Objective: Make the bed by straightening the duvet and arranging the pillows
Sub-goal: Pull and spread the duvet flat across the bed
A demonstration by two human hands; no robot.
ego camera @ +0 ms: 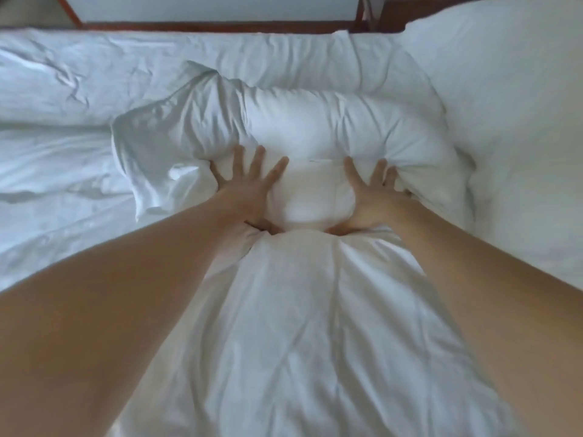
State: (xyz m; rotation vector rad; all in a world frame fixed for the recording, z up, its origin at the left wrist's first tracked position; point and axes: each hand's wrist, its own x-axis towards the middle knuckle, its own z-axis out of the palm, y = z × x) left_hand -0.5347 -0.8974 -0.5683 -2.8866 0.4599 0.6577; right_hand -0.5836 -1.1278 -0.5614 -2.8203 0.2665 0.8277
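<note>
A white pillow [315,127] lies crosswise in the middle of the bed, its loose case end flopping out to the left. My left hand [249,190] and my right hand [372,197] press on its near side with fingers spread and straight. Both thumbs are tucked down between the pillow and the white duvet [299,326]. The duvet bunches into a rumpled ridge that runs from the pillow toward me, between my forearms. A second, plump white pillow [511,89] sits at the right.
More crumpled white bedding [79,83] stretches across the back and left of the bed. A dark wooden headboard rail [220,25] runs along the top edge, with a pale wall above it.
</note>
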